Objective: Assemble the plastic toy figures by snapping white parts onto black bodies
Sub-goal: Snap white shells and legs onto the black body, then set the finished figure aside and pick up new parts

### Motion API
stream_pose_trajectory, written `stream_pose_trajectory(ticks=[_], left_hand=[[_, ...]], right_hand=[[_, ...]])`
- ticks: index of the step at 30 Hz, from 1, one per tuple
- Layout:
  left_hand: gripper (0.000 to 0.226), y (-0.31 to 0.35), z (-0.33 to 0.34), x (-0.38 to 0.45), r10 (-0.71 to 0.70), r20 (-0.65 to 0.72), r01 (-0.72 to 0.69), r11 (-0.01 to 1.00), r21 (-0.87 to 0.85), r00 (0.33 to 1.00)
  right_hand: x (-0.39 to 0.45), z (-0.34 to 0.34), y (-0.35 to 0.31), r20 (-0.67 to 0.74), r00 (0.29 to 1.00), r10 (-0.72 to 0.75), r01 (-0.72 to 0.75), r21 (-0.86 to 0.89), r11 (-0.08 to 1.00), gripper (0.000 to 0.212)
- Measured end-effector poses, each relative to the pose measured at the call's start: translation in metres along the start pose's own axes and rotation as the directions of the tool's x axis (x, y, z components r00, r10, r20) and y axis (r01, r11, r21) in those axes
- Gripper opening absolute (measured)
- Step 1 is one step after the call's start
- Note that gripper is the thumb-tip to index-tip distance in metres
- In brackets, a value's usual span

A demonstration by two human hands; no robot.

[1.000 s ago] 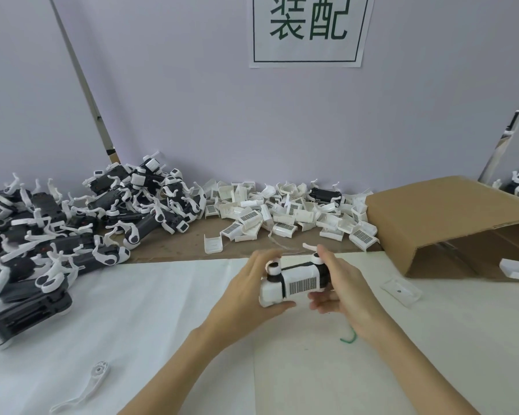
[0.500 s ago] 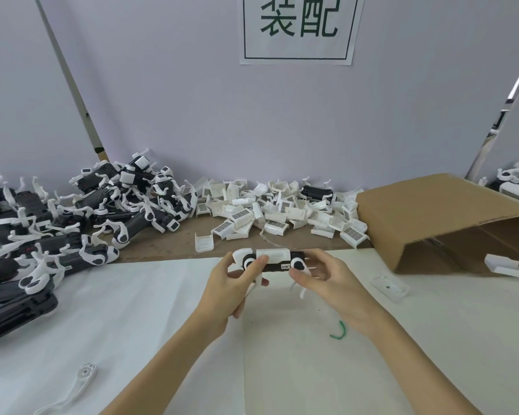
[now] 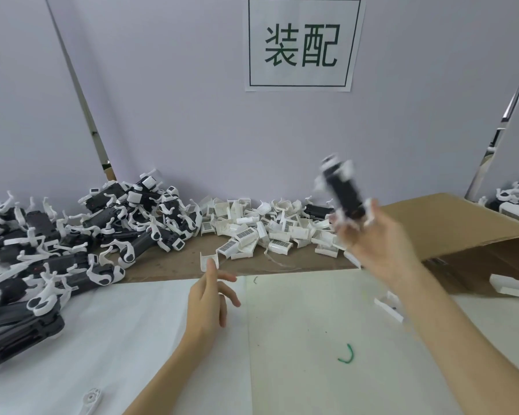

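Black-bodied and white-trimmed, the toy figure [image 3: 343, 191] now rides high in our right hand [image 3: 381, 247], blurred, fingers curled round its lower end; a moment ago both hands held it low over the table. Our left hand [image 3: 209, 301] has let go and hangs with relaxed fingers near the loose white parts [image 3: 261, 230]. We judge this figure finished, heading for the cardboard box [image 3: 450, 226]. White sheeting [image 3: 132, 339] covers the table; a printed sign [image 3: 303, 43] hangs on the pale wall.

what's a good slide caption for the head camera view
Right hand lifts a blurred black plastic toy body with white parts while the open left hand hovers over the white table sheet.
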State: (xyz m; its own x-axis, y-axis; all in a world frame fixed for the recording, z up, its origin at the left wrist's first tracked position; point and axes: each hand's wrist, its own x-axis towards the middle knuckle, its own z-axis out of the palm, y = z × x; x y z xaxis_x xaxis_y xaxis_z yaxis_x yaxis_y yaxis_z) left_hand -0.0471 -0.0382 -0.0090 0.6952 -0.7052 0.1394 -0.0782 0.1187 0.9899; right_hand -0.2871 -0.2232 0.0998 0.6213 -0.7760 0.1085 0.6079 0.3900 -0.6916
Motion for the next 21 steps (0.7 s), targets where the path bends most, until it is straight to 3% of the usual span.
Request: stream_pose_trajectory(ticks=[1, 3, 5, 12, 16, 19, 21], left_hand=[[0.076, -0.002, -0.001, 0.001, -0.010, 0.005, 0.010, 1.000, 0.020, 1.000], [0.074, -0.006, 0.000, 0.002, -0.026, 0.022, 0.025, 0.998, 0.055, 0.999], [0.072, -0.008, 0.002, 0.003, -0.016, 0.041, 0.013, 0.997, 0.073, 0.999], [0.061, -0.013, 0.005, 0.004, 0.041, 0.076, -0.054, 0.982, 0.180, 0.996], [0.040, -0.017, 0.004, 0.008, 0.141, -0.065, -0.104, 0.912, 0.397, 0.988], [0.019, -0.018, -0.007, 0.028, 0.248, -0.125, -0.118, 0.770, 0.627, 0.961], [0.011, -0.017, -0.025, 0.051, 0.326, -0.045, -0.143, 0.530, 0.836, 0.944]], right_hand=[[0.008, -0.002, -0.018, -0.001, 0.997, -0.079, 0.078, 0.131, 0.988, 0.031], [0.020, -0.010, -0.045, -0.064, 0.985, -0.163, 0.175, 0.304, 0.936, 0.059], [0.026, -0.019, -0.053, -0.100, 0.979, -0.177, 0.201, 0.347, 0.916, 0.078], [0.012, -0.043, 0.026, -0.038, 0.998, 0.047, -0.037, 0.226, 0.974, 0.041], [-0.001, -0.049, 0.080, -0.049, 0.984, 0.171, -0.152, 0.268, 0.951, 0.039], [-0.002, -0.051, 0.104, -0.058, 0.969, 0.241, -0.218, 0.260, 0.941, 0.041], [0.001, -0.051, 0.108, -0.038, 0.965, 0.259, -0.243, 0.243, 0.939, 0.043]])
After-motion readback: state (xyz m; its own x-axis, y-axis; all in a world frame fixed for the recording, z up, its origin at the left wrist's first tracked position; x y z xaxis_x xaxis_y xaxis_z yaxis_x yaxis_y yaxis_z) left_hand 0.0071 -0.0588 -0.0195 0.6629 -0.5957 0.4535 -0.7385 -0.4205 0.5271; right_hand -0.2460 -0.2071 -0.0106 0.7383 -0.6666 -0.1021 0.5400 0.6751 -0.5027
